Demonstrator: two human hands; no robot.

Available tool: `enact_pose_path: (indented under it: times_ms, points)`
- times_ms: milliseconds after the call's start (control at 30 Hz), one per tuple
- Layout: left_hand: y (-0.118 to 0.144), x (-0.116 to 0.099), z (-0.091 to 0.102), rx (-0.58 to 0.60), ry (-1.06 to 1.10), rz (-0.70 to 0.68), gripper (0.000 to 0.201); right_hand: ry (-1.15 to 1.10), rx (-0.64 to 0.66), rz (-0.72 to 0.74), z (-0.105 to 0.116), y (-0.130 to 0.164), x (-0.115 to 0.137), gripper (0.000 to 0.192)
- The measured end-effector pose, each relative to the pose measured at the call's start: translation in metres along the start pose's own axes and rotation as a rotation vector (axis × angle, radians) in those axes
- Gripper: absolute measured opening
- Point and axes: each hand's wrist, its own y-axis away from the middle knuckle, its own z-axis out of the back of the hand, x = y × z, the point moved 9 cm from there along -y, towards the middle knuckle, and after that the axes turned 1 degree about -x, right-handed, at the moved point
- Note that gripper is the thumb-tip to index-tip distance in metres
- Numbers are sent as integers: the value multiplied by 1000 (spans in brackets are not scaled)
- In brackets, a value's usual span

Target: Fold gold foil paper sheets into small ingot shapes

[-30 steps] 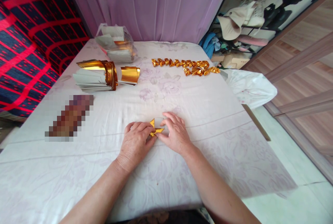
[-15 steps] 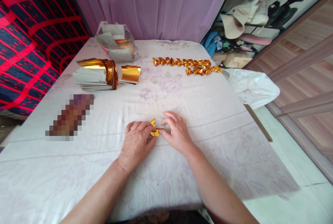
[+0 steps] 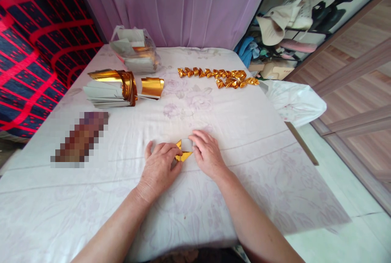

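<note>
- Gold foil paper point(image 3: 183, 155), partly folded, lies near the table's point(image 3: 250, 141) front edge, pinned flat between my hands.
- My left hand point(image 3: 159, 169) presses its left side; my right hand point(image 3: 207, 155) presses its right.
- Fingers hide most folds.

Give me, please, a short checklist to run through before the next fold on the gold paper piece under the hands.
1. Both hands on the piece: ok. The left hand and the right hand press the gold paper piece from either side.
2. Piece flat on the tablecloth: ok, it lies on the cloth.
3. Crease sharp and aligned: cannot tell, fingers cover most of it.
4. Cloth smooth around the piece: ok, only shallow fold lines run across it.
5. Spare sheets in reach: ok by the look of it. The stack of gold sheets lies at far left.
6. Folded gold pieces clear of the work: ok, in a row at the far edge.
</note>
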Motion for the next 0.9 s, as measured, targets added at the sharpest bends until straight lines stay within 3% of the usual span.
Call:
enact_pose_path:
  times_ms: [200,367,667,900]
  points:
    - [0,-4,2,-1,-25,-89,25,10,-23,-6,-1,1,-5,43]
    - [0,-4,5,-37,-70,-156,30,-60,-83,4,7,2,-11,37]
    - [-1,0,3,0,-109,-231,36,-156,-83,31,14,4,-9,39]
    - [-6,1,6,20,-125,-276,36,-53,-33,180,20,8,10,28]
